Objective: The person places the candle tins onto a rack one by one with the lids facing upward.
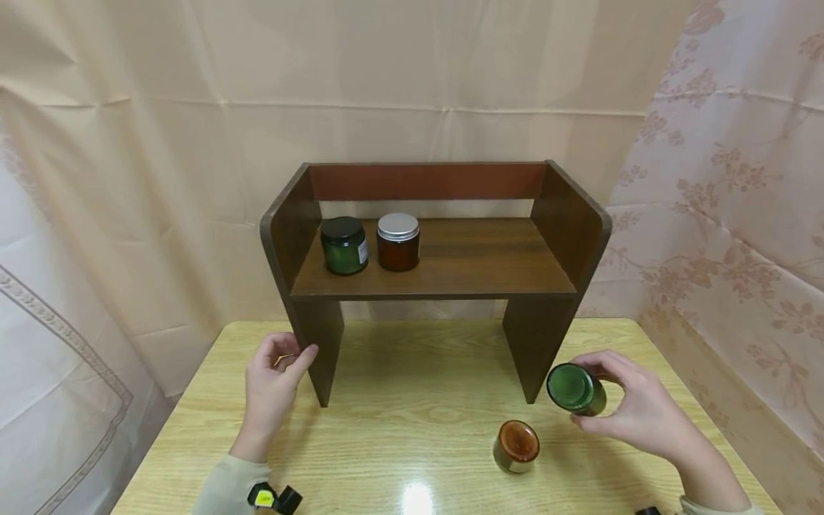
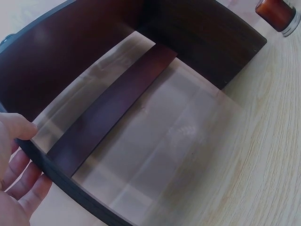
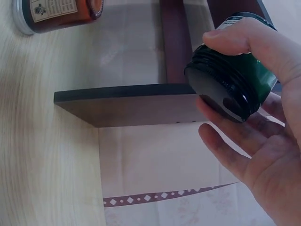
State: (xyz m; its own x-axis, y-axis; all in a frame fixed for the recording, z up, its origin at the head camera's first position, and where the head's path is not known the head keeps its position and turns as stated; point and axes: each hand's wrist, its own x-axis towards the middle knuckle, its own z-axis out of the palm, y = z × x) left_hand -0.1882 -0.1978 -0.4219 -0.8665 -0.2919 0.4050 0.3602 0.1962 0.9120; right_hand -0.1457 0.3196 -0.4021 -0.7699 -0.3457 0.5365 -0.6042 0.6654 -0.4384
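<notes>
My right hand (image 1: 644, 408) holds a green glass jar (image 1: 571, 390) above the table, thumb on one side and fingers on the other. The jar is tipped upside down: its base faces the head camera, and the black lid (image 3: 218, 92) points downward in the right wrist view. Beside it, an amber jar (image 1: 517, 445) stands inverted on its silver lid (image 3: 21, 16). At the shelf's left side, my left hand (image 1: 273, 386) grips the front edge of the dark side panel (image 1: 322, 343), the thumb (image 2: 21, 127) inside and the other fingers outside.
The two-sided wooden shelf (image 1: 489, 257) stands toward the table's back. On its board, at the left, sit a green jar with black lid (image 1: 344, 247) and an amber jar with silver lid (image 1: 398, 243), both upright. Beige curtains (image 1: 425, 71) hang behind the pale wooden table (image 1: 386, 443).
</notes>
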